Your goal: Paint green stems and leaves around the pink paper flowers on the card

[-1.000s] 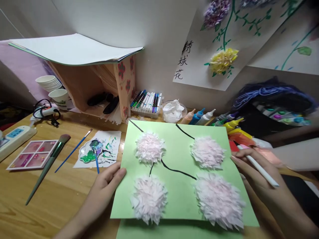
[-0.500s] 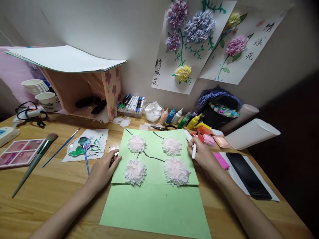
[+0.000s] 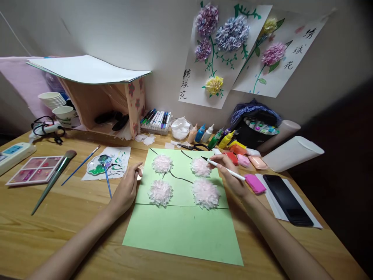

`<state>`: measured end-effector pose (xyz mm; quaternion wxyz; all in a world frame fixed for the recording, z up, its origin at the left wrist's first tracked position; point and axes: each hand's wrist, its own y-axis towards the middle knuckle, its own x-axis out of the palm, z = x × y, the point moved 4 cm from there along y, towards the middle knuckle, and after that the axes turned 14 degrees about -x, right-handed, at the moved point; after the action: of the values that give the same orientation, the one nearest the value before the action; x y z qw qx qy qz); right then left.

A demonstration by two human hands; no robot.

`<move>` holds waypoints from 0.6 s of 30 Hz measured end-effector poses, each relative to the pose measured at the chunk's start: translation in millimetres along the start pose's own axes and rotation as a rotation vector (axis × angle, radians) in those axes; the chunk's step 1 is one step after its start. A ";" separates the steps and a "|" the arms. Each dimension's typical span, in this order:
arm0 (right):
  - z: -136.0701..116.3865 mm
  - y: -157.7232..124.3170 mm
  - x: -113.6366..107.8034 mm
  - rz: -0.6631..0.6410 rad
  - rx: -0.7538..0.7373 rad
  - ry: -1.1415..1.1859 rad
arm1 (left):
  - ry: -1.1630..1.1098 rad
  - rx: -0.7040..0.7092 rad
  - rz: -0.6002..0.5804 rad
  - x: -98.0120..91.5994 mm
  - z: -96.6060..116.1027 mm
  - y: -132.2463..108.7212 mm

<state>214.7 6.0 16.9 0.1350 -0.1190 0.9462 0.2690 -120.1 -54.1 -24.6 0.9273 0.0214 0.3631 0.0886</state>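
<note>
right hand (image 3: pixel 234 186): one pen (image 3: pixel 229 171); four paper flowers (image 3: pixel 205 193)

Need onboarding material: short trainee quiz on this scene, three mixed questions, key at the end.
1. Which of the person's hands holds the white marker?
2. True or false: the black phone lies to the right of the green paper.
3. How many fluffy pale pink flowers are on that paper?

Key: 1. The right hand. 2. True. 3. Four.
</note>
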 end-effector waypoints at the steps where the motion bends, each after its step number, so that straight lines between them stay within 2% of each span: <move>1: -3.5 1.1 3.0 -0.008 0.006 0.015 | -0.034 0.013 -0.018 0.0 3.1 0.3; 6: -17.9 10.2 11.4 0.037 0.012 -0.003 | -0.189 0.077 -0.056 -2.7 27.4 10.4; 10: -18.2 12.1 19.3 0.060 0.054 -0.076 | -0.073 0.106 0.007 -0.2 39.9 20.1; 14: -15.4 5.3 19.8 0.109 0.057 -0.142 | 0.078 0.015 0.028 1.3 27.9 25.0; 18: -14.9 0.5 14.8 0.122 0.063 -0.330 | 0.278 -0.131 0.038 -5.0 8.5 27.1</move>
<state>197.9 -3.9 24.6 0.2755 -0.0115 0.9246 0.2630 -122.1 -28.1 -12.2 0.8656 -0.0448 0.4810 0.1316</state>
